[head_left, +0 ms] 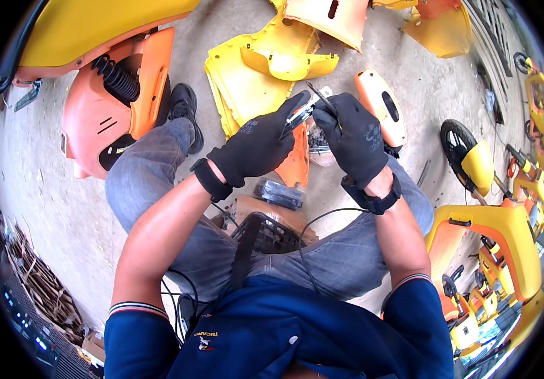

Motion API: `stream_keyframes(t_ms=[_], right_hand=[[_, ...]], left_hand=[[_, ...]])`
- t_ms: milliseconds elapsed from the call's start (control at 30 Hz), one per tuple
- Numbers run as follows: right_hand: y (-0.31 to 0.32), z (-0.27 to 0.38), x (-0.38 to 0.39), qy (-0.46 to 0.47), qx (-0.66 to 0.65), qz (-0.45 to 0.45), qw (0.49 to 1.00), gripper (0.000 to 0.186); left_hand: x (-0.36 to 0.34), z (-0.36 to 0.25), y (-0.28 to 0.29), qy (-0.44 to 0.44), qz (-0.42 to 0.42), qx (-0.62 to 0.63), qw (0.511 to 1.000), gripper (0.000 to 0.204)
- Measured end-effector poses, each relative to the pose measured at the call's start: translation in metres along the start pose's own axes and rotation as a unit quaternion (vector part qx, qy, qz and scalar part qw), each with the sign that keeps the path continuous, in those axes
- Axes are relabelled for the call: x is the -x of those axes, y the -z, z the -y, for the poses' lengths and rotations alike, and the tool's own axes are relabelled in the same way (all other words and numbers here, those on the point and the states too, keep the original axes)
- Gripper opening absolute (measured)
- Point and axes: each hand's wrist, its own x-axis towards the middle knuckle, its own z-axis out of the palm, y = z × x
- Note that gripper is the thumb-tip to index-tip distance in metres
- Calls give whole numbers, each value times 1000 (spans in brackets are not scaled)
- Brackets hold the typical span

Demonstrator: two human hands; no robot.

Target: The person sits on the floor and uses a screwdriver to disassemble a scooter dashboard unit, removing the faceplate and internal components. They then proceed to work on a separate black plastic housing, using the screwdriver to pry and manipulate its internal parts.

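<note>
Both of my hands wear black work gloves and meet in front of me above the floor. My left hand (260, 144) is closed on a small whitish and dark part (301, 114), pinched at the fingertips. My right hand (355, 136) is closed on a thin dark rod-like tool (317, 93), whose far end sticks out up and to the left. The tool is right beside the small part; whether they touch is hidden by the fingers. Below the hands, an orange plastic piece (296, 161) and a clear bag of small dark pieces (318, 140) lie on the floor.
Yellow plastic panels (247, 82) lie ahead. An orange-and-yellow scooter body (95, 117) stands at left. An orange-white cover (380, 107) rests right of my hands. A small wheel (458, 148) and yellow scooter frames (512, 243) fill the right. A dark plastic box (278, 194) sits between my legs.
</note>
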Motion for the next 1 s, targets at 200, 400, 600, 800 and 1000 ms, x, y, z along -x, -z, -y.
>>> stream_keyframes(t_ms=[200,400,600,800,1000], right_hand=[[-2,-2,1,-3,7,6,1000,16],[-1,-1,0,-22,-10,10,1000,17],[2,2,0,-3,37,40,999,14],[3,0,1,26,50,37,998,14],[3,-1,1,21,-4,12,1000,14]], left_hand=[[1,10,-4,-58,-24,-47,997,71],[3,-2,2,29,18,-24,999,64],[3,16,-9,-67,-40,-49,996,71],[5,6,-4,-45,-13,-61,997,63],[6,-5,1,-41,4,-44,998,69]])
